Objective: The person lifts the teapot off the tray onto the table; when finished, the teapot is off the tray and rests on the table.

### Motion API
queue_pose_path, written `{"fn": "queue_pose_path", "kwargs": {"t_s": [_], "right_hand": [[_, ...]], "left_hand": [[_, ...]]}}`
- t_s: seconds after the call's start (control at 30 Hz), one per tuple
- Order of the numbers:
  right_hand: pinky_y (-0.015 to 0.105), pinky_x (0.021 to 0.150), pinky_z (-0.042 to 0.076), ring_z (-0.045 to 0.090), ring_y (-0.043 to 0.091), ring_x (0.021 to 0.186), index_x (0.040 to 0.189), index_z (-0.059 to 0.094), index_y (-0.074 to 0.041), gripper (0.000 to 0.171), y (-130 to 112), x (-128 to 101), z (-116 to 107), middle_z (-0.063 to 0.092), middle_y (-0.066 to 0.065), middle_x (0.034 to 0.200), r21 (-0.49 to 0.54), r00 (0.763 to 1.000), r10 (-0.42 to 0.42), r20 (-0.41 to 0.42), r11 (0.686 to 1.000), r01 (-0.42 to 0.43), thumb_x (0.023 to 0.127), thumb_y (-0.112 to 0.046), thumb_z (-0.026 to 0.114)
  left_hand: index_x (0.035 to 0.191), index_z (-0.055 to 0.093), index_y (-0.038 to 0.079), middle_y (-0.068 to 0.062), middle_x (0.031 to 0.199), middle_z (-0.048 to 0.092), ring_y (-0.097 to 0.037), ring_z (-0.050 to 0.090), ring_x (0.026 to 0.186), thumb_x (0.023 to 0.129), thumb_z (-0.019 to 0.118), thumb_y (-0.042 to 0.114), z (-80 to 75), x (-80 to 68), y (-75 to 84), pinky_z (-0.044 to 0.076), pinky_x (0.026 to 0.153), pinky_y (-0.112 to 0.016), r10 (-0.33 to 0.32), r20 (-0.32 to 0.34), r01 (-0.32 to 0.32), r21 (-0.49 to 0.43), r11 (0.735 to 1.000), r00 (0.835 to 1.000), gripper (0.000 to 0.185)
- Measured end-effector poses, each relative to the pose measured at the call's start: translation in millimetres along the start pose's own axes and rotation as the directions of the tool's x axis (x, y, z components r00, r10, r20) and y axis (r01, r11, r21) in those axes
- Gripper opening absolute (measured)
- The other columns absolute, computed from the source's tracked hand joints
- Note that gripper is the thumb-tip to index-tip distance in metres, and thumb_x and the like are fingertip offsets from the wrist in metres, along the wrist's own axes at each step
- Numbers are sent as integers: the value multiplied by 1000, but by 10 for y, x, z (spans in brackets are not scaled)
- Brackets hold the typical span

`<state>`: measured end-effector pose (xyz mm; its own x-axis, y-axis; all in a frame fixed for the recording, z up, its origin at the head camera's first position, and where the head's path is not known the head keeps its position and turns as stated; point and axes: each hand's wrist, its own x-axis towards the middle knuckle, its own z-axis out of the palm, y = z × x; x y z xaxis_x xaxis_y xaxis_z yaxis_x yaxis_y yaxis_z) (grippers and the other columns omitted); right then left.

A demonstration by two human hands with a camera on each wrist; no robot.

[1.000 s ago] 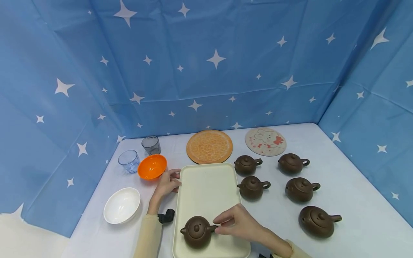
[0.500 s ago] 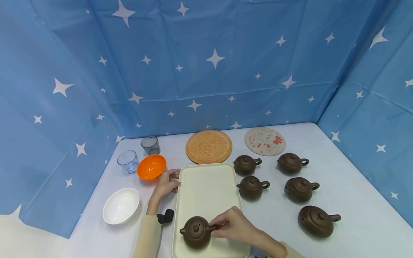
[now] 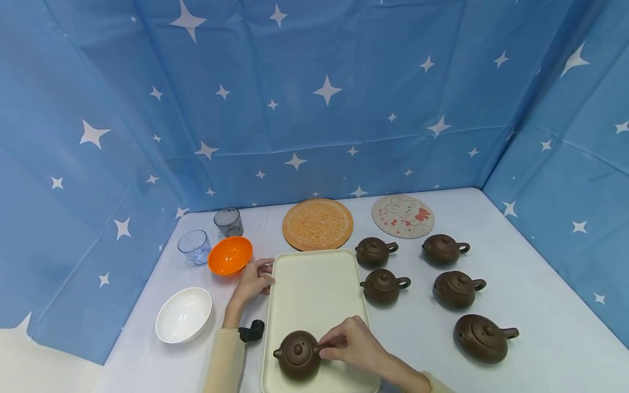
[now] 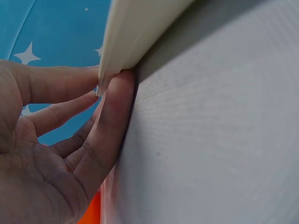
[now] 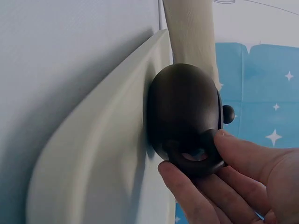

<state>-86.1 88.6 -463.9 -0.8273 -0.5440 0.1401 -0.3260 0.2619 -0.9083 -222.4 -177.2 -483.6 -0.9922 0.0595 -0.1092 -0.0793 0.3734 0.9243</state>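
Since the earlier pictures the right hand (image 3: 356,346) has closed in on the loop handle of the brown clay teapot (image 3: 296,355), its fingertips (image 5: 230,148) now pinching that handle where before they only neared it; the pot itself has hardly shifted. The teapot stands upright at the near end of the cream tray (image 3: 314,284), spout pointing left, lid knob up. It looks like unglazed clay: stiff, fairly weighty for its size, liable to chip, with a loose lid that could slide off if tipped, so the handle with a finger steadying the lid seems the safest hold. The left hand (image 3: 253,281) rests at the tray's left edge, its fingers (image 4: 110,116) lying fairly straight against the rim. To the left on the bench (image 3: 540,305) sit a white bowl (image 3: 184,315), an orange bowl (image 3: 230,254) and two clear cups (image 3: 195,245). To the right stand five more brown teapots (image 3: 457,289). Farther back lie an orange round mat (image 3: 318,224) and a rabbit-print mat (image 3: 404,216), before a blue starred backdrop (image 3: 314,98).
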Motion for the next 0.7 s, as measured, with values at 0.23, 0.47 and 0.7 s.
{"fn": "queue_pose_path", "kwargs": {"t_s": [0.23,0.47,0.7], "right_hand": [[16,65,56,68,1,77,87,75,4,13,-6,9,7,74,10,83,20,1000,-26,-11,999,26,78,-6,76],[18,66,57,69,4,77,87,76,2,13,-2,3,-54,74,9,83,43,1000,-13,-7,999,13,79,-7,75],[20,64,57,68,4,76,90,76,2,15,-12,-60,-293,74,8,85,74,1000,10,-10,997,-9,80,-10,74]], "left_hand": [[127,57,-4,-18,97,59,-17,58,63,75,62,-8,-3,-15,5,58,52,-33,-1,-5,1,9,1000,1000,52],[127,58,-3,-17,98,60,-17,57,63,76,62,-7,3,-9,11,59,53,-33,-9,-2,9,7,1000,1000,51],[127,57,-4,-18,98,60,-17,58,64,76,62,-8,0,2,-7,59,53,-33,-6,1,6,13,1000,1000,51]]}}
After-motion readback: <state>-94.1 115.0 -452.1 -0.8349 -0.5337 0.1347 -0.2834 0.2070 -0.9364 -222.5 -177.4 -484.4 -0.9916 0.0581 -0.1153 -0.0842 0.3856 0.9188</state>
